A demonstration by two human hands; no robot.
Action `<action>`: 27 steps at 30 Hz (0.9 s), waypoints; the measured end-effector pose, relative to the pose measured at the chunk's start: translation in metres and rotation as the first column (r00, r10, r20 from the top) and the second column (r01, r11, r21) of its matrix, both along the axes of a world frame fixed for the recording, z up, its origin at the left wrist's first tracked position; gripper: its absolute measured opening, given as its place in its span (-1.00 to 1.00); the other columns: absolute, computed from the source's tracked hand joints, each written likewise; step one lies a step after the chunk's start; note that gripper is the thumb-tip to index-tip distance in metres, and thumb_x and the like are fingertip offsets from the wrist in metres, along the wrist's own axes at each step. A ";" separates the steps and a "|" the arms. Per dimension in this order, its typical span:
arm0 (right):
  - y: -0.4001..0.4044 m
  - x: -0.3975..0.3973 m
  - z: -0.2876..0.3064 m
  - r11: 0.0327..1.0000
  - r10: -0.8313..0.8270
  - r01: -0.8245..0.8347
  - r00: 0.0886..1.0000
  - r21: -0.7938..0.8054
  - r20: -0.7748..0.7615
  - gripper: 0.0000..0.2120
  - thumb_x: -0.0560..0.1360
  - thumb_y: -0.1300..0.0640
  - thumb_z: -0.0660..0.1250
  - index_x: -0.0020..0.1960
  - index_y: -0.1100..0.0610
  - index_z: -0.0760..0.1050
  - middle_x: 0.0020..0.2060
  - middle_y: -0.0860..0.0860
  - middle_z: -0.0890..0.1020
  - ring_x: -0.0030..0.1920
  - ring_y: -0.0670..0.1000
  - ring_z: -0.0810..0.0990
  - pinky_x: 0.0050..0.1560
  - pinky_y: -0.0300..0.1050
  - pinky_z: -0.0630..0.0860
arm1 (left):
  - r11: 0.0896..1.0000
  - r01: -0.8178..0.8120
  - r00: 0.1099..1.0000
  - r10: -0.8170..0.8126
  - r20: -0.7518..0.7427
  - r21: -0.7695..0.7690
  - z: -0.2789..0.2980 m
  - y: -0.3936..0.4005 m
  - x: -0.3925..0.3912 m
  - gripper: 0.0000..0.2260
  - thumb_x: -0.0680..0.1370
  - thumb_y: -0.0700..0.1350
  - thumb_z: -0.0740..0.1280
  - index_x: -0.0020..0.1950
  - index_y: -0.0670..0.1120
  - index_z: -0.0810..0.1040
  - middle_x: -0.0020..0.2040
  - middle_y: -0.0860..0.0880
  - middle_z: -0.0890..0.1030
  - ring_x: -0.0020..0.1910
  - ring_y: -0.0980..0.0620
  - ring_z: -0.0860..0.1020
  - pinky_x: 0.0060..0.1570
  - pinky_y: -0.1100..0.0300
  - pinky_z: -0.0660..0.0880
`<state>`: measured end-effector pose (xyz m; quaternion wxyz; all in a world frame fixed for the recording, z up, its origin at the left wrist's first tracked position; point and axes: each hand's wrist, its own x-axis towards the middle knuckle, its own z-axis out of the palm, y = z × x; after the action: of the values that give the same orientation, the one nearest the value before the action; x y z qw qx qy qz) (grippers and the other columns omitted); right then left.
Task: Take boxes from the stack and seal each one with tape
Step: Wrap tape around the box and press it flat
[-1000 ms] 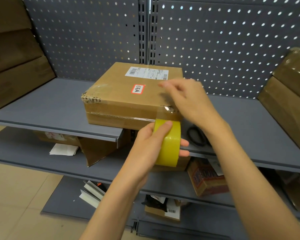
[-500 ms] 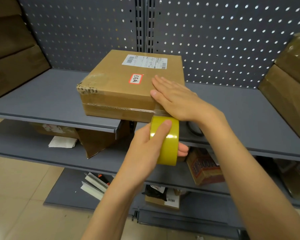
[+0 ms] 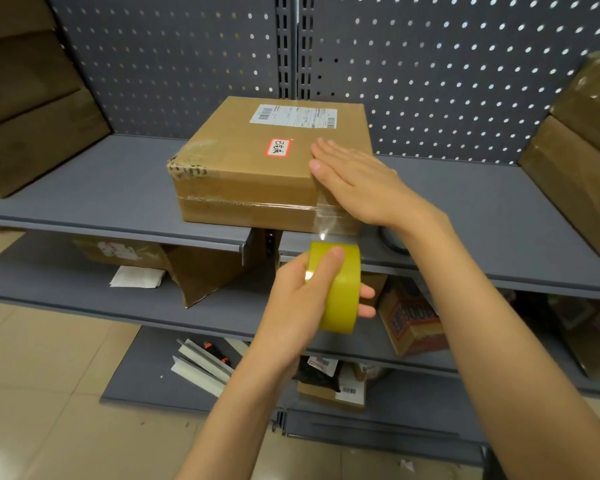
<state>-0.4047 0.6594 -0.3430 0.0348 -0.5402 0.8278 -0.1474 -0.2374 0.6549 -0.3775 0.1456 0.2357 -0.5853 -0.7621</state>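
Up on the grey shelf [image 3: 84, 188] sits a cardboard box [image 3: 250, 181], pushed near the front edge and bridging the gap where two shelf sections meet. Its top carries a white shipping label [image 3: 293, 116] and a small red-bordered sticker [image 3: 278, 147]; the near left corner is torn and crumpled. The right hand [image 3: 357, 183] lies flat on the box's right front corner, fingers straight and together, pressing on the top and holding nothing. A strip of clear tape [image 3: 328, 216] runs down from under that hand, over the front face of the box, to a yellow tape roll [image 3: 336, 289] just below the shelf edge. The left hand [image 3: 298, 303] grips the roll, thumb on its outer rim and fingertips curled round the far side (they peek out on the right). More brown boxes [image 3: 32, 109] are stacked at the left end of the shelf, and others [image 3: 579, 161] at the right. Behind stands a grey pegboard wall [image 3: 447, 71]. Lower shelves hold cardboard, papers and small packages.
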 end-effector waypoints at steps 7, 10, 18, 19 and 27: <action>0.035 0.001 -0.011 0.717 -0.070 0.262 0.949 -0.646 0.308 -0.67 0.66 0.05 0.10 0.28 0.15 0.50 0.07 -0.10 0.59 0.06 -0.21 0.51 0.05 -0.41 0.38 | 1.000 -0.007 1.000 0.007 0.001 0.007 -0.001 0.000 -0.001 -0.80 0.63 -0.02 0.18 0.04 -0.10 0.52 -0.28 -0.11 0.69 -0.39 0.00 0.65 -0.36 0.20 0.57; 0.057 -0.006 -0.027 0.646 -0.357 0.429 0.901 -0.631 0.247 -0.75 0.63 0.07 0.14 0.05 0.14 0.57 -0.08 0.02 0.61 -0.04 0.00 0.55 -0.12 -0.23 0.34 | 1.000 -0.006 1.000 0.006 -0.003 0.014 -0.001 -0.001 -0.002 -0.80 0.63 -0.02 0.18 0.04 -0.12 0.52 -0.28 -0.11 0.69 -0.41 0.00 0.64 -0.35 0.19 0.58; 0.078 -0.002 -0.050 0.783 -0.603 0.596 0.798 -0.178 0.020 -0.75 0.54 0.11 0.34 0.11 0.27 0.52 0.06 0.19 0.53 0.05 0.15 0.49 -0.17 -0.14 0.28 | 1.000 -0.018 1.000 0.018 0.011 0.023 0.000 0.000 -0.002 -0.82 0.62 -0.01 0.19 0.01 -0.07 0.51 -0.31 -0.08 0.68 -0.43 -0.01 0.63 -0.35 0.18 0.58; 0.077 -0.001 -0.051 0.780 -0.611 0.604 0.792 -0.166 0.008 -0.74 0.54 0.09 0.35 0.08 0.28 0.52 0.03 0.19 0.54 0.03 0.15 0.50 -0.19 -0.13 0.28 | 1.000 -0.018 1.000 0.018 0.012 0.018 0.000 0.000 -0.002 -0.82 0.63 -0.01 0.18 0.01 -0.07 0.51 -0.32 -0.08 0.68 -0.43 0.00 0.63 -0.36 0.18 0.58; 0.074 0.003 -0.046 0.746 -0.661 0.655 0.750 -0.122 -0.011 -0.79 0.60 0.16 0.24 0.03 0.32 0.50 0.02 0.24 0.56 0.02 0.22 0.51 -0.20 -0.08 0.28 | 1.000 -0.017 1.000 0.017 0.023 0.005 0.001 0.001 -0.002 -0.80 0.63 -0.02 0.18 0.05 -0.10 0.51 -0.33 -0.07 0.67 -0.45 0.01 0.62 -0.39 0.21 0.56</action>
<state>-0.4016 0.7329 -0.3895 -0.0716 -0.2187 0.9561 -0.1813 -0.2396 0.6563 -0.3766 0.1447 0.2496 -0.5829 -0.7596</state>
